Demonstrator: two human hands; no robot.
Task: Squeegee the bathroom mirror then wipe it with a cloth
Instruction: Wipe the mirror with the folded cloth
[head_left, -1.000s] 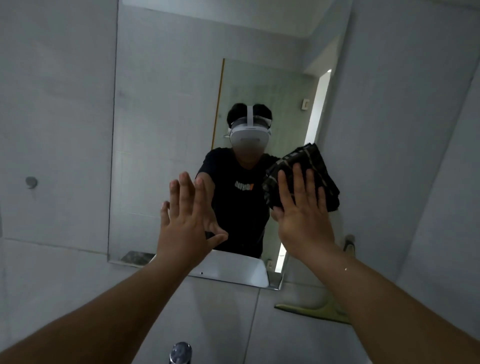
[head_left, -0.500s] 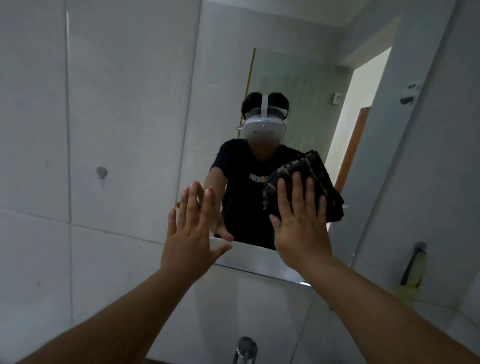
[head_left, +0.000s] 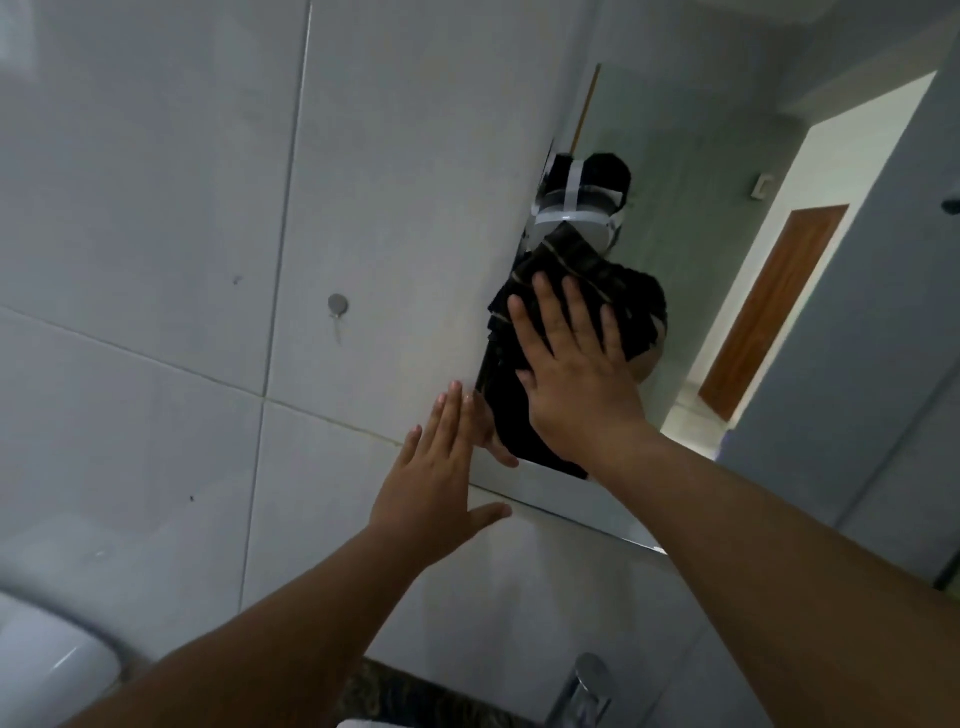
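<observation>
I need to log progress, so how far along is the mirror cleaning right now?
The squeegee pass seems finished: no squeegee in either hand. The wipe is underway: the right hand presses a dark cloth flat against the mirror near its left edge, while the left hand rests open by the lower corner. The rest of the glass may need wiping.

The large flat wall mirror (head_left: 727, 260) fills the right half of the frame, with the pale tiled wall (head_left: 156, 208) to its left. A small round metal wall peg (head_left: 337, 304) sits on the tiles, left of the mirror's edge. The right hand (head_left: 576, 374) lies flat on the dark striped cloth (head_left: 587, 270), which is against the glass near that edge. The left hand (head_left: 441, 478) is lower and left, by the mirror's bottom corner. A shiny metal tap (head_left: 584, 686) stands at the bottom right, and a white rounded basin (head_left: 47, 660) is at the bottom left.
</observation>
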